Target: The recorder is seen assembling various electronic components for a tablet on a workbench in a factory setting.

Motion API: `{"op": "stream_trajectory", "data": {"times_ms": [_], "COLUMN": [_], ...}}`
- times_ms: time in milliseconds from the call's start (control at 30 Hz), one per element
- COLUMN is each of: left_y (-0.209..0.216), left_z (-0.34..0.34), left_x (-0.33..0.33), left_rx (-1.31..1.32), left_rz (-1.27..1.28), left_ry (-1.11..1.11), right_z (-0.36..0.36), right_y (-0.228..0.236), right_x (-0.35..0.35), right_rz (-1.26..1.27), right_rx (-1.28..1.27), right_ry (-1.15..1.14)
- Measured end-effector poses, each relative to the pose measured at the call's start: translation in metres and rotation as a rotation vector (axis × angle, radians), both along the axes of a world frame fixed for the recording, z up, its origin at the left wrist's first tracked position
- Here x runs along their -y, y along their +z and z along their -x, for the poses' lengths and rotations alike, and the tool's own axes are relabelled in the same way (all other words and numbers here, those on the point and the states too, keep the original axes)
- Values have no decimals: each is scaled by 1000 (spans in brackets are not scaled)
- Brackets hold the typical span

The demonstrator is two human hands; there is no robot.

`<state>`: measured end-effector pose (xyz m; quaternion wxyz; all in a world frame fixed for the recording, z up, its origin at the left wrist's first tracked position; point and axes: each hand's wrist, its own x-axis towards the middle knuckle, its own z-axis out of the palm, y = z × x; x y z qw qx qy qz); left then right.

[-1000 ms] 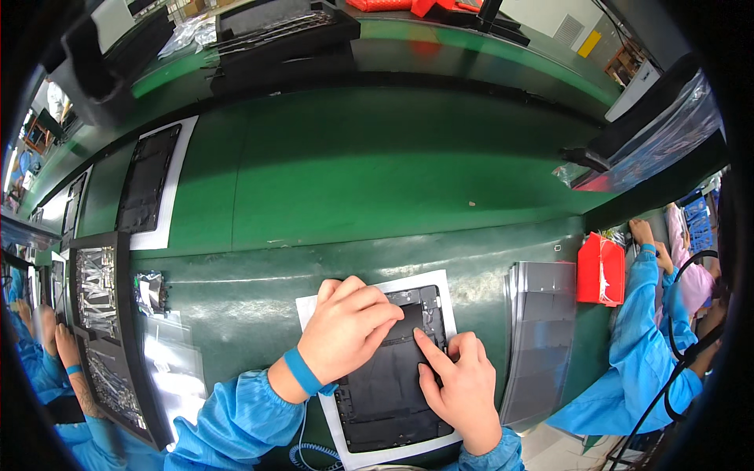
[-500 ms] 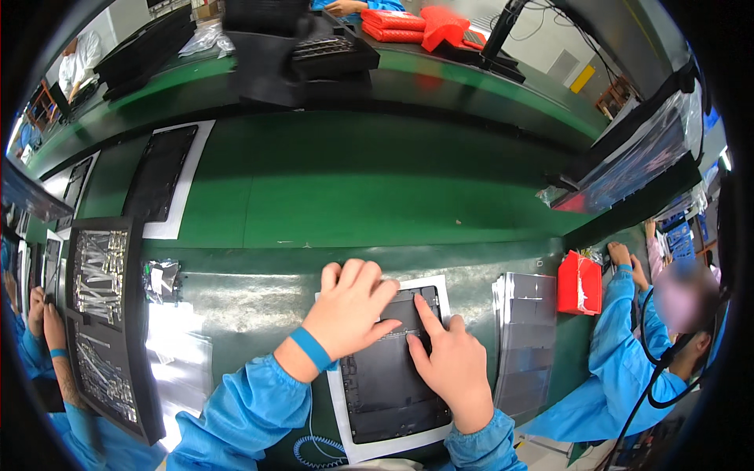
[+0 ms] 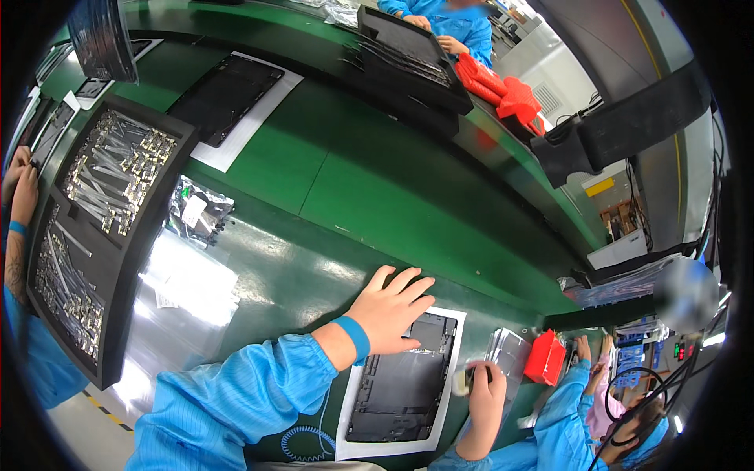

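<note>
A black tablet-like housing (image 3: 402,390) lies on a white sheet (image 3: 343,444) in front of me. My left hand (image 3: 386,314), wearing a blue wrist band (image 3: 355,337), is spread over the housing's upper left corner with its fingers apart. My right hand (image 3: 487,400) is just right of the sheet, its fingers curled round a small pale, rounded thing (image 3: 461,383) with a dark part. Its exact kind is too blurred to tell. Close behind that hand lies a stack of clear plastic sheets (image 3: 509,353).
A black tray (image 3: 126,302) of flat cables stands at the left, beside a bag of small parts (image 3: 196,212). Another black housing (image 3: 228,98) lies farther back. A red bin (image 3: 545,357) stands at the right, near a co-worker's blue sleeve (image 3: 561,416). A coiled blue cord (image 3: 302,445) hangs near me.
My right hand has left the housing, moved right and closed round the small pale thing. My left hand has spread its fingers over the housing's corner. The whole view has turned and shifted left.
</note>
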<state>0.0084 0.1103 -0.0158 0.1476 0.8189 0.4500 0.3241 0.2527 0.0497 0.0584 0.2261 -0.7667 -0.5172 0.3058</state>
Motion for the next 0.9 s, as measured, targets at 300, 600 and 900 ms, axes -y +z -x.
{"op": "stream_trajectory", "data": {"times_ms": [300, 600, 900], "left_y": [0, -10, 3], "left_z": [-5, 6, 2], "left_x": [-1, -22, -19], "left_rx": [22, 874, 696], "left_rz": [35, 227, 118], "left_ry": [-6, 186, 154], "right_z": [70, 125, 94], "right_y": [-23, -35, -35], "right_x": [-26, -17, -19], "right_rz": [-387, -511, -519], "right_rx": [526, 767, 842], "right_ry": [163, 655, 407]}}
